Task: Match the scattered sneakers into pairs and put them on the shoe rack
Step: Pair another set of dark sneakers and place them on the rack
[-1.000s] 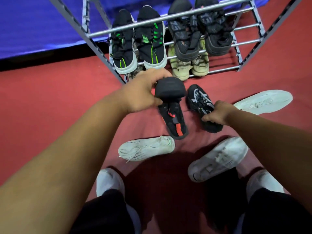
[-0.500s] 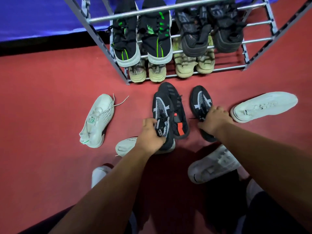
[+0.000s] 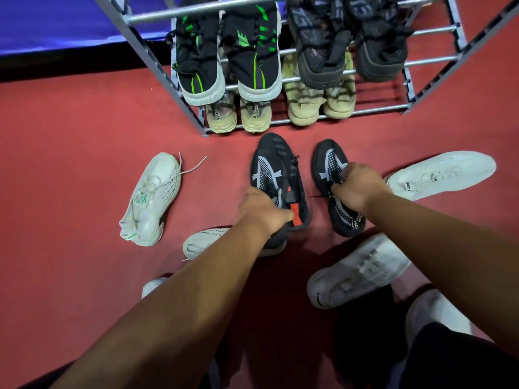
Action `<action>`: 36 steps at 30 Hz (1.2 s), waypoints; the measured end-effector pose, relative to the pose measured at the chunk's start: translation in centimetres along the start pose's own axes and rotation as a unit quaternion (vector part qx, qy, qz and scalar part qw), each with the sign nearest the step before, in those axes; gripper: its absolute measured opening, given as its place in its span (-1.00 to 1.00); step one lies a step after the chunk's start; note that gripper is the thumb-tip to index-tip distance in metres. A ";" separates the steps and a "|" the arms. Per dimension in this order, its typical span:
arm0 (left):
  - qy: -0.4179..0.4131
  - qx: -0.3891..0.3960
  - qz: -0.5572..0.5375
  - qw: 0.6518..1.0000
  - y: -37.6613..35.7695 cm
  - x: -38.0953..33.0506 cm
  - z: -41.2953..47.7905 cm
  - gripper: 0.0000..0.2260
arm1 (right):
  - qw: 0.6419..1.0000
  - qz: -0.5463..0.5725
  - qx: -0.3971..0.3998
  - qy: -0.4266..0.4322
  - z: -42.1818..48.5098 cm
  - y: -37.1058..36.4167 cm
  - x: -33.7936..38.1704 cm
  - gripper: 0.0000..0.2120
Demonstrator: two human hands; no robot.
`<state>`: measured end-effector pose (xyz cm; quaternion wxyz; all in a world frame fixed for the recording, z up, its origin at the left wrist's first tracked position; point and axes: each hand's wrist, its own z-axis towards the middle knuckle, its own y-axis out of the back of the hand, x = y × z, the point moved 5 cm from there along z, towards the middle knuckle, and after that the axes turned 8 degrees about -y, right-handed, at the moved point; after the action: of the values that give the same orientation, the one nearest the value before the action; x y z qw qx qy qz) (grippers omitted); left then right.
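Fingers of the left hand (image 3: 262, 210) are curled down over the collar of a black sneaker with a grey cross-shaped mesh panel (image 3: 266, 171), clenched on its heel end; whether they are gripping that shoe alone cannot be told, since a second black sneaker with a red tab (image 3: 295, 192) lies pressed against it just right of the knuckles. Both shoes run lengthwise away from the fingers, toes pointing toward the shoe rack (image 3: 348, 120) beyond. Just under the left wrist, nearer the body, a white sneaker (image 3: 202, 241) pokes out, and well to the left of that hand lies another white sneaker with loose laces (image 3: 153, 196).

Moving right, the right hand (image 3: 358, 186) is closed on the laces and tongue of the matching black mesh sneaker (image 3: 330, 164), which also lies toe-forward, its axis nearly parallel to the left one and apart from it by a strip of red floor. Each hand thus sits at the rear half of its own shoe, so the pair looks ready to go straight forward onto the rack, whose lower tiers already hold pairs; the red-tab shoe may snag the lift
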<state>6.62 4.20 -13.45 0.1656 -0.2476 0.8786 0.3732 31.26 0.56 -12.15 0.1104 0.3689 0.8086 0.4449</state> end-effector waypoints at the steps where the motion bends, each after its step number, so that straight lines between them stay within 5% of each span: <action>1: -0.012 -0.011 -0.003 1.000 -0.2 -1.0 -0.1 -0.21 | 0.999 0.024 0.020 0.026 0.0 0.3 0.3 -0.73; 3: -0.061 -0.037 -0.011 0.997 -1.1 -3.8 -0.5 -0.20 | 0.982 0.160 0.102 0.028 -0.1 0.8 0.4 -0.74; 6: -0.158 -0.043 -0.019 0.986 -3.3 -8.9 -1.2 -0.18 | 0.903 0.383 0.195 -0.026 -0.3 1.8 -0.5 -0.57; 10: -0.228 0.111 -0.115 0.960 -7.7 -12.9 -1.8 -0.16 | 0.840 0.517 0.133 -0.096 0.8 3.7 -5.4 -0.43; 12: -0.247 0.162 -0.071 0.953 -9.5 -13.6 -2.1 -0.22 | 0.871 0.473 0.089 -0.102 1.4 4.2 -8.2 -0.53; 15: -0.242 0.068 0.069 0.965 -11.1 -13.2 -1.4 -0.38 | 0.909 0.395 0.035 -0.129 2.6 4.0 -11.4 -0.69; 22: -0.103 0.051 0.189 0.975 -13.6 -10.5 -1.1 0.19 | 0.983 0.158 -0.039 -0.088 3.2 3.7 -10.3 -0.59; 28: -0.117 0.058 0.174 0.976 -13.7 -9.9 -1.0 0.08 | 0.986 0.058 -0.153 0.016 -0.2 2.7 -10.1 -0.45; 32: -0.123 0.044 0.221 0.966 -12.7 -9.7 -1.2 0.02 | 0.983 -0.059 -0.144 0.100 -2.0 1.0 -10.7 -0.21; 36: -0.114 0.073 0.251 0.958 -13.6 -9.9 -1.9 0.05 | 0.975 -0.184 -0.100 0.069 -1.9 -0.5 -10.8 0.15</action>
<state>22.12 -2.27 -15.25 0.1836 0.0378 0.9127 0.3632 37.67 -8.34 -13.08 0.1700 0.1694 0.8199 0.5198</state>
